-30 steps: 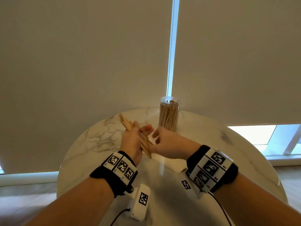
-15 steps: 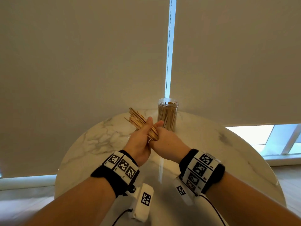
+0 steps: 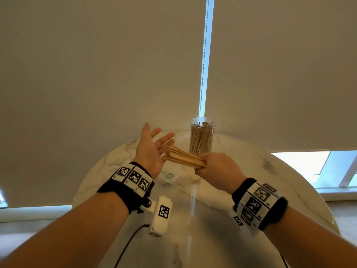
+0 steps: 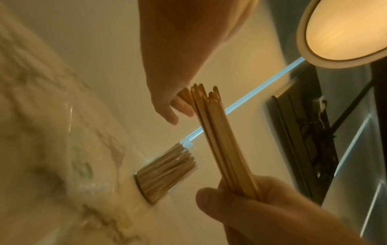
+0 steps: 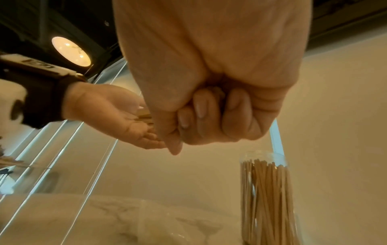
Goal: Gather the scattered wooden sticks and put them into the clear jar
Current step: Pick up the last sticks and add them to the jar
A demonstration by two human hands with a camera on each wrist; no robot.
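The head view alone shows the whole round marble table (image 3: 241,219) under beige blinds (image 3: 96,74); the wrist views add a round ceiling lamp (image 4: 343,31) in a dark ceiling. The clear jar (image 3: 201,138) stands upright at the far edge, already full of sticks. A clear plastic bag (image 3: 170,176) lies flat nearby.

The bundle of wooden sticks (image 3: 183,157) is above the table – long axis approx. horizontal, pointing left and slightly away. The right hand (image 3: 218,167) grips one end in a fist; the left hand (image 3: 152,149) is spread – the other end touches its palm.
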